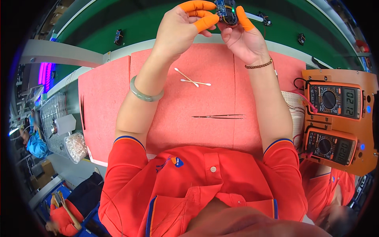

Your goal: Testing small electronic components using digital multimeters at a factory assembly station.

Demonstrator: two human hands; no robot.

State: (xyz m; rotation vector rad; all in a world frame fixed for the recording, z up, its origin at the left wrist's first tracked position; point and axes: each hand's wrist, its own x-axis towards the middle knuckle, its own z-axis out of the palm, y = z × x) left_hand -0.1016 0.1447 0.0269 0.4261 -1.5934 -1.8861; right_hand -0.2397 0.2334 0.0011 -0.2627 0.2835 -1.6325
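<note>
A small black electronic module [229, 15] with a blue circuit board and a lit green light is held up at the top of the view, above the green belt. My left hand [179, 29], with orange finger cots, pinches its left side between thumb and fingers. Gripping its right side and underside is my right hand [246, 39], also with an orange cot on the thumb. Below the hands, two crossed cotton swabs [191, 79] lie on the pink foam mat [189, 136]. Nearer to me rest metal tweezers [218, 116].
More small modules [118, 37] sit spaced along the green belt [146, 17]. Two orange multimeters [334, 100] stand in a stand at right, beside a white breadboard [293, 104]. Dark tweezers [82, 112], a tub of swabs [75, 147] and a white bottle [65, 124] are at left. Co-workers sit nearby.
</note>
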